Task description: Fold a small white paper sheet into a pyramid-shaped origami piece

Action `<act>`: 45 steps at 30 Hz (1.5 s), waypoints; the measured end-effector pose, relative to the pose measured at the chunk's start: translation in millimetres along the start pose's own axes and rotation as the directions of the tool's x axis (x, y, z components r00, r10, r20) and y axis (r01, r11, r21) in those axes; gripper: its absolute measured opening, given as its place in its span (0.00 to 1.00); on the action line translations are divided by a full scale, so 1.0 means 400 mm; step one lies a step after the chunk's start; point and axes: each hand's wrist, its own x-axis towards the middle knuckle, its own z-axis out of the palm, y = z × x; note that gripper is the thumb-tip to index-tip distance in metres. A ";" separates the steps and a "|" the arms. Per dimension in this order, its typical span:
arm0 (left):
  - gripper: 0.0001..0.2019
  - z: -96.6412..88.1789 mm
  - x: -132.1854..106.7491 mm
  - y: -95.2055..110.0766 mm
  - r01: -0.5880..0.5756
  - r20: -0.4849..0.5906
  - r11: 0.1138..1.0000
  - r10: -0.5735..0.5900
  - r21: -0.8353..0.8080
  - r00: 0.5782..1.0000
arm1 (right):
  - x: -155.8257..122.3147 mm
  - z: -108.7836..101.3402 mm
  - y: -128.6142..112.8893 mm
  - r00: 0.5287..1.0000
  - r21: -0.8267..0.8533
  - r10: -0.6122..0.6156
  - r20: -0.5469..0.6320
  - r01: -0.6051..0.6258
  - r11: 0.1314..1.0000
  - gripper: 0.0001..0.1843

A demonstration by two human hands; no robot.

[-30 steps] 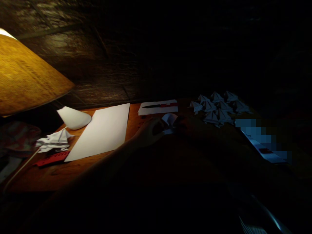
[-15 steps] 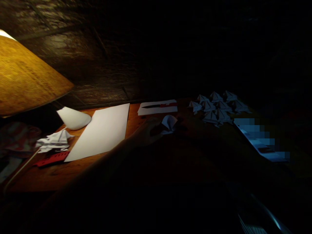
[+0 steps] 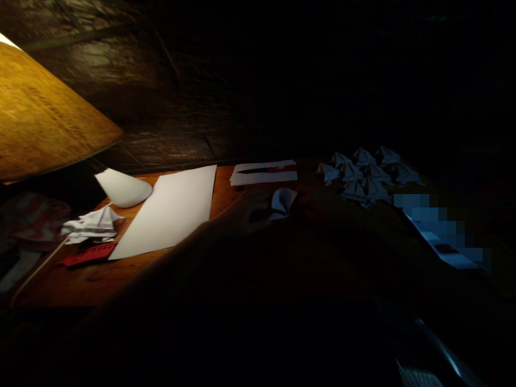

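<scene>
The left hand (image 3: 250,210), fingers half closed, seems to pinch the edge of the paper (image 3: 283,200), probably to steady its curl; for the dark right hand (image 3: 314,206), I cannot tell fingers or grip. Thin and white, the paper bends smoothly between both hands, over the wooden table (image 3: 223,188).

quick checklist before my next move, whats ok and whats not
1. Left hand at the left side of the curled paper: ok.
2. Right hand gripping firmly: cannot tell, too dark.
3. Light on both hands: not ok, they are in shadow; the lamp shade glows at far left.
4. Red-handled knife lying on white paper, apart from both hands: ok.
5. Large white sheet lying flat: ok.
</scene>
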 end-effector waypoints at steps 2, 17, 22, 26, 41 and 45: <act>0.13 -0.001 0.000 -0.002 -0.008 0.009 1.000 0.008 -0.003 1.000 | 0.000 0.002 0.003 1.000 -0.002 0.001 -0.013 -0.001 1.000 0.15; 0.10 0.013 0.011 -0.027 -0.036 0.032 0.998 0.034 0.052 0.999 | 0.012 0.002 0.030 0.995 0.191 -0.068 -0.075 0.081 0.978 0.24; 0.12 0.019 0.010 -0.037 -0.081 0.011 0.994 0.080 0.080 0.997 | 0.015 0.011 0.047 0.988 0.261 -0.090 -0.123 0.120 0.958 0.24; 0.12 0.022 0.008 -0.050 -0.091 -0.015 0.992 0.092 0.090 0.996 | 0.017 0.015 0.060 0.989 0.290 -0.092 -0.119 0.123 0.949 0.21; 0.13 0.025 0.010 -0.055 -0.105 0.005 0.989 0.105 0.099 0.994 | 0.020 0.024 0.068 0.981 0.270 -0.165 -0.097 0.186 0.945 0.27; 0.13 0.028 0.008 -0.057 -0.123 0.007 0.985 0.123 0.120 0.992 | 0.020 0.023 0.068 0.983 0.282 -0.137 -0.121 0.167 0.945 0.26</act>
